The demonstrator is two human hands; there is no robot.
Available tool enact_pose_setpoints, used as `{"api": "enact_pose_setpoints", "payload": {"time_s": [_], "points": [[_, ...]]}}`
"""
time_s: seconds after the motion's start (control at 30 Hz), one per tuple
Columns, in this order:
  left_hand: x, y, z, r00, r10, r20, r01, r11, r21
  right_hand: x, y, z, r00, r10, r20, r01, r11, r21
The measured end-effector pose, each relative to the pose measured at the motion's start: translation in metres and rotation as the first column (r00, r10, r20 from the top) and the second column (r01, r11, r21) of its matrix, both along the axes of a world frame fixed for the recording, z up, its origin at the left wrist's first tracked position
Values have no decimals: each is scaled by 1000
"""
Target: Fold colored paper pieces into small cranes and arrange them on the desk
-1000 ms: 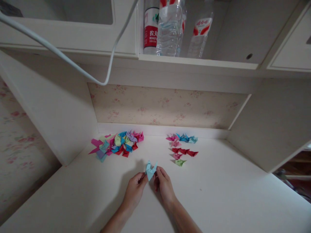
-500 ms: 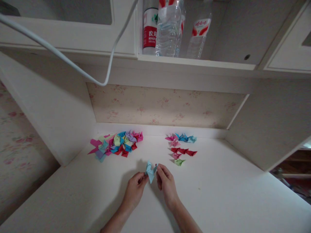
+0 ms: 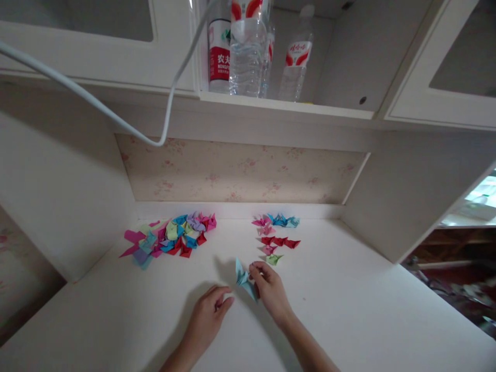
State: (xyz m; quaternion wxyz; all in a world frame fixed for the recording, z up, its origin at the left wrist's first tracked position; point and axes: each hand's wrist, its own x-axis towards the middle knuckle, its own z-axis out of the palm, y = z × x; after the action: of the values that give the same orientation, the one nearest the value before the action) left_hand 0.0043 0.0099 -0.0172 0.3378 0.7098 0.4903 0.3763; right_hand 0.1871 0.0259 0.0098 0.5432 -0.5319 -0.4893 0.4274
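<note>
A light blue folded paper crane [image 3: 244, 280] is pinched between the thumb and fingers of my right hand [image 3: 270, 290], above the white desk [image 3: 333, 310]. Just left of it, my left hand [image 3: 211, 311] holds nothing, its thumb and fingers curved with a gap between the tips. Beyond my right hand lie several folded cranes in short rows: a green one [image 3: 273, 259], red ones [image 3: 279, 241], and blue ones [image 3: 284, 221] with pink ones at the back. A mixed heap of coloured paper cranes [image 3: 172, 235] spreads over the back left.
A cabinet shelf [image 3: 287, 106] overhangs the desk, holding several plastic bottles [image 3: 248, 57]. In front of the cabinet hangs a white cable-like bar [image 3: 116, 114]. Side panels [image 3: 403, 191] close in the desk at both ends.
My left hand has let go of the paper crane and drawn back slightly. The crane has turned in my right hand. The whole view has shifted to the right.
</note>
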Motion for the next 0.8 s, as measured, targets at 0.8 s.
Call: {"api": "enact_pose_setpoints", "payload": {"time_s": [0.8], "points": [[0,24,-23,980,-18,-199,10,999,-38,319,195,17,171,-97,980,307,951,40]]}}
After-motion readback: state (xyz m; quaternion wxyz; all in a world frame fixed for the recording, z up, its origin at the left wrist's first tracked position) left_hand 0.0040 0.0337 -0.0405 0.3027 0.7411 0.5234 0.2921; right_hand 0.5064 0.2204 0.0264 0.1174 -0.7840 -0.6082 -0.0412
